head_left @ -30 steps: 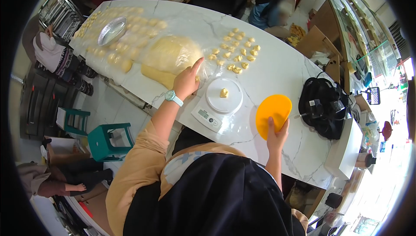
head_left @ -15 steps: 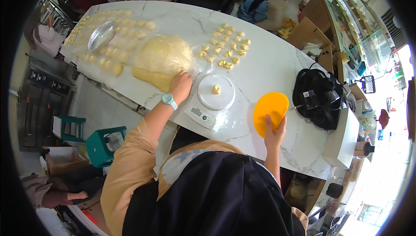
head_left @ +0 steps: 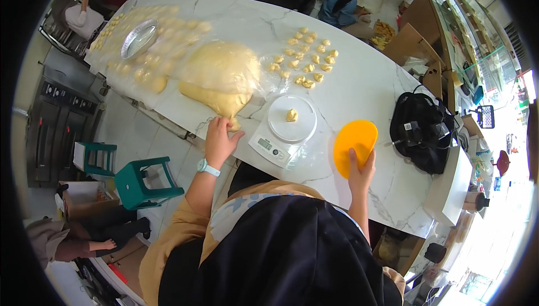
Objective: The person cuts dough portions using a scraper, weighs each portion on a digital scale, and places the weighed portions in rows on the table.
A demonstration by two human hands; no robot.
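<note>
My left hand (head_left: 220,140) is closed on the near edge of a big slab of yellow dough (head_left: 216,99), pulling a corner out toward me. Clear plastic sheet (head_left: 222,62) covers most of that slab. In my right hand (head_left: 361,172) is a yellow dough scraper (head_left: 355,144), held flat over the table with my thumb on top. Between my hands stands a white kitchen scale (head_left: 273,149), with one small dough piece (head_left: 291,115) on its round plate. Several more dough pieces (head_left: 306,53) lie spread on the marble behind it.
A foil tray (head_left: 140,39) sits on plastic-covered dough balls at the left. A black bag (head_left: 422,129) lies at the table's right end. Green stools (head_left: 147,184) stand on the floor to the left. Other people are at the far left, lower left and back.
My left hand has moved toward me along the dough and now pulls a corner of it outward. The scraper stays in my right hand. The whole view has shifted slightly.
</note>
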